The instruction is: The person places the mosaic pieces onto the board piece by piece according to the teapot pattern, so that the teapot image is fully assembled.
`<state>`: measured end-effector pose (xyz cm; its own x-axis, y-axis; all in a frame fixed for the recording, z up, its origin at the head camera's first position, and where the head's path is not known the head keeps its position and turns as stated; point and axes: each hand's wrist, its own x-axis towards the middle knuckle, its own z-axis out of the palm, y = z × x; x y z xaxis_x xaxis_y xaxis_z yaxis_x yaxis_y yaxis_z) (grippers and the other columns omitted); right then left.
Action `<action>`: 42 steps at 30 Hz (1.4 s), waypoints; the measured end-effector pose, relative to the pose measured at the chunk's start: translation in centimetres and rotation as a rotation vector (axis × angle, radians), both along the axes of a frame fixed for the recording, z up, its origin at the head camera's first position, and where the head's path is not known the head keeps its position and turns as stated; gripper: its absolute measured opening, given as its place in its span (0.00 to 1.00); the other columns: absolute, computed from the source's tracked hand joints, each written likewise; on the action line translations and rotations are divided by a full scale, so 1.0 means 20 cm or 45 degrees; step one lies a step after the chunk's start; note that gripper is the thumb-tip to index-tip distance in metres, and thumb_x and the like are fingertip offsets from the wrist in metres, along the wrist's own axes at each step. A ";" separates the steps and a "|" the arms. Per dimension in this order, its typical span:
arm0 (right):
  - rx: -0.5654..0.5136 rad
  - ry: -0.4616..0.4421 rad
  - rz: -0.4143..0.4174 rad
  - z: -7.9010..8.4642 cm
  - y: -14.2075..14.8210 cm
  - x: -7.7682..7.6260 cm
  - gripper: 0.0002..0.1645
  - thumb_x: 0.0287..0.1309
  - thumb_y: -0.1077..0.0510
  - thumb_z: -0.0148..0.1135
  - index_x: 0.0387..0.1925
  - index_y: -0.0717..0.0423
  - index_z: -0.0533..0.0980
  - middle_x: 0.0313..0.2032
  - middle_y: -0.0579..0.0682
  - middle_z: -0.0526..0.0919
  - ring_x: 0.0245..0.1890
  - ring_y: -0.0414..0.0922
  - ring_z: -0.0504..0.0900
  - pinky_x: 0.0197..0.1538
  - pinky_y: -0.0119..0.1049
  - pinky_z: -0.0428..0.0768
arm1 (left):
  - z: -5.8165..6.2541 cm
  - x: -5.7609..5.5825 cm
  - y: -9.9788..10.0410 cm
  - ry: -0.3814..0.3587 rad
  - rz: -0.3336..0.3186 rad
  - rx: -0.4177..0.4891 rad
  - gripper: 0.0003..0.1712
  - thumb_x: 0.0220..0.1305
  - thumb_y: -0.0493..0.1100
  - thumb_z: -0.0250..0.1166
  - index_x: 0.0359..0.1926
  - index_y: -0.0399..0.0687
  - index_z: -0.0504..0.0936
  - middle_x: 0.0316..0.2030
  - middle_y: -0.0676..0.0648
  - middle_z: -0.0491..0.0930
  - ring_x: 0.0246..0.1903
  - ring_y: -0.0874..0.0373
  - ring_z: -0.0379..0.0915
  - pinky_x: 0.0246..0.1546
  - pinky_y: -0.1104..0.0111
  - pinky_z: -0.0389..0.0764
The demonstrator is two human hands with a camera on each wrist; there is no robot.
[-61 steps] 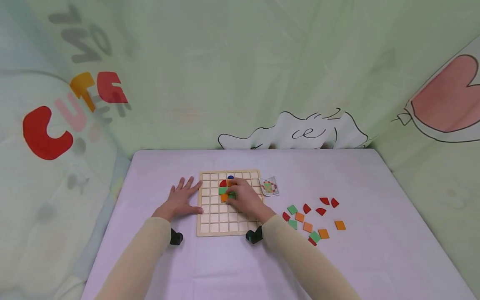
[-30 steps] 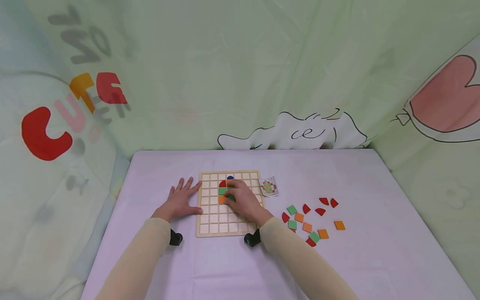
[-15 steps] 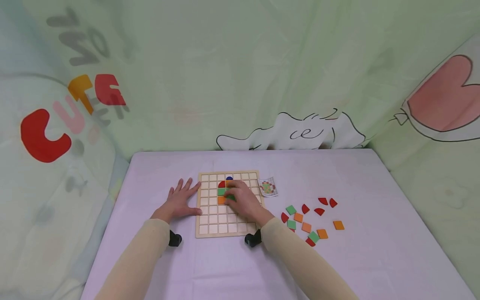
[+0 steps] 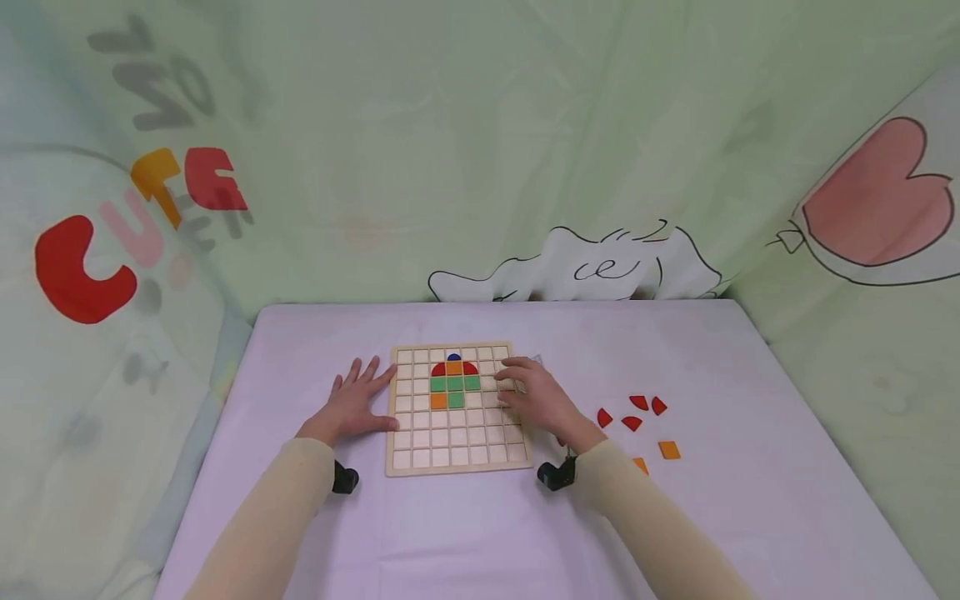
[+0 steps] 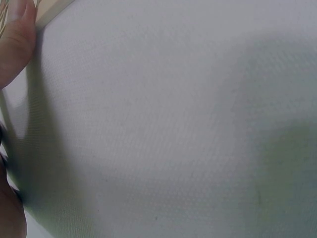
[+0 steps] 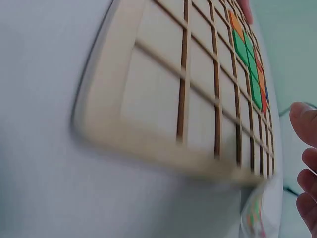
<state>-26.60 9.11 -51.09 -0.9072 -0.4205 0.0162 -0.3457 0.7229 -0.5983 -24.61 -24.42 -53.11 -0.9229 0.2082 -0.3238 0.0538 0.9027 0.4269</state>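
Observation:
A wooden grid board [image 4: 459,472] lies on the table. In its upper middle cells sit a small blue piece [image 4: 453,357], two red quarter-circle tiles with an orange square tile [image 4: 453,367] between them, a row of three green square tiles [image 4: 454,383], and below these an orange square beside a green square tile [image 4: 456,401]. My left hand [image 4: 351,404] is spread flat, fingertips and thumb at the board's left edge. Over the right edge, my right hand [image 4: 542,398] holds nothing; the right wrist view shows its thumb [image 6: 303,121] apart from its fingers.
Behind my right hand, a small pattern card [image 6: 253,213] is mostly hidden in the head view. To the right lie several loose red quarter-circles [image 4: 632,423] and orange squares [image 4: 670,450]; my right arm covers other loose tiles.
My right hand has let go of the tiles and moved right to the board's edge, uncovering the placed green and red ones. It now covers the card. My left hand stays put.

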 end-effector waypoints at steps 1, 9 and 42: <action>0.002 0.004 -0.015 0.01 0.04 0.01 0.19 0.63 0.60 0.70 0.54 0.60 0.83 0.67 0.60 0.74 0.70 0.61 0.71 0.70 0.57 0.73 | 0.00 0.00 0.00 0.001 -0.004 -0.001 0.62 0.55 0.64 0.75 0.82 0.53 0.51 0.82 0.36 0.39 0.80 0.32 0.25 0.77 0.34 0.35; 0.077 0.027 -0.153 0.04 0.40 0.04 0.20 0.64 0.61 0.69 0.57 0.60 0.81 0.69 0.63 0.72 0.70 0.63 0.69 0.67 0.61 0.74 | 0.02 -0.01 -0.01 0.018 -0.031 0.002 0.61 0.56 0.63 0.74 0.82 0.51 0.52 0.82 0.35 0.39 0.80 0.30 0.26 0.76 0.33 0.35; 0.229 -0.037 -0.450 -0.14 1.17 0.43 0.19 0.63 0.63 0.67 0.54 0.66 0.81 0.63 0.73 0.72 0.64 0.72 0.66 0.64 0.71 0.70 | 0.01 0.01 0.00 -0.003 -0.033 0.038 0.62 0.56 0.61 0.75 0.81 0.49 0.51 0.82 0.34 0.38 0.80 0.30 0.25 0.75 0.32 0.34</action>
<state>-17.92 32.60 -53.96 -0.9955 -0.0761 -0.0569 -0.0418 0.8885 -0.4570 -24.44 -24.48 -52.97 -0.9163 0.2416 -0.3195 0.0758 0.8878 0.4539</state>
